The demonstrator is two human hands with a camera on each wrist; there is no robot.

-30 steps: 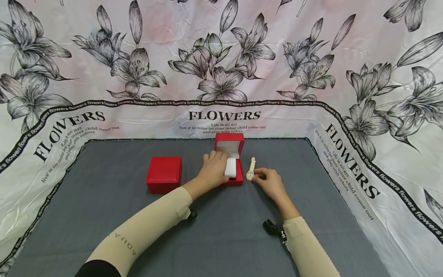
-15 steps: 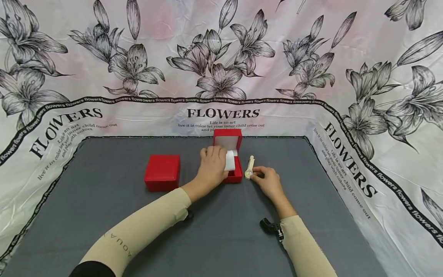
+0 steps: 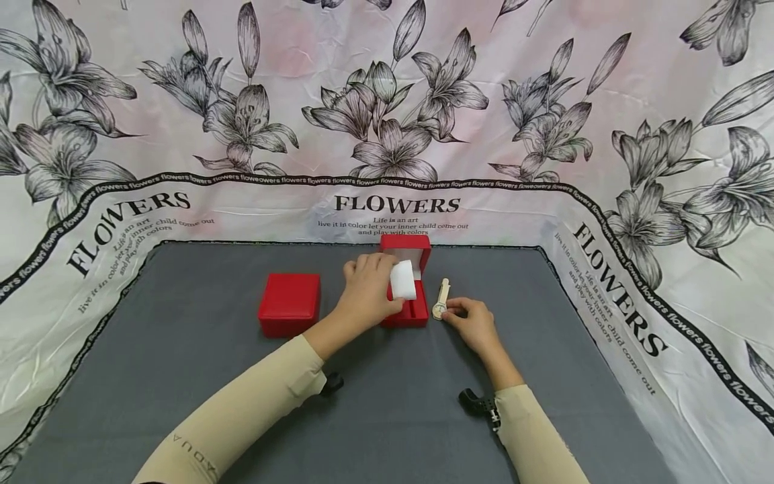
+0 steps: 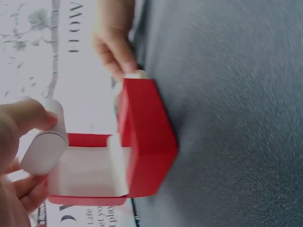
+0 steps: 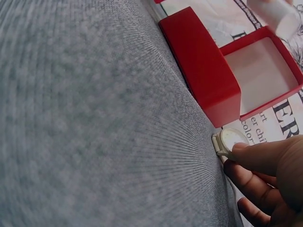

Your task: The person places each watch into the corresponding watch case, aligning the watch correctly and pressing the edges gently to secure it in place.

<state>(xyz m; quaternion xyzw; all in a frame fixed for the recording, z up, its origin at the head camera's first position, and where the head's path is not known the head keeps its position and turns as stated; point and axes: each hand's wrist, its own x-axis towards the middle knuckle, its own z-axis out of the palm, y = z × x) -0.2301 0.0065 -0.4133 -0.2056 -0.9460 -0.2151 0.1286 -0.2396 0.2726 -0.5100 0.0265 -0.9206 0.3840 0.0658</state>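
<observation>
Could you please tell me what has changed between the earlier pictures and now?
The left hand has lifted the white cushion up out of the open box, and the cushion now tilts. Neither hand has visibly taken hold of or let go of anything. The right hand still pinches the watch beside that box, and the closed box has stayed put.

Backdrop cloth (image 3: 396,148): "FLOWERS", "Life is an art" | left sleeve (image 3: 232,410): "AQUA"
</observation>
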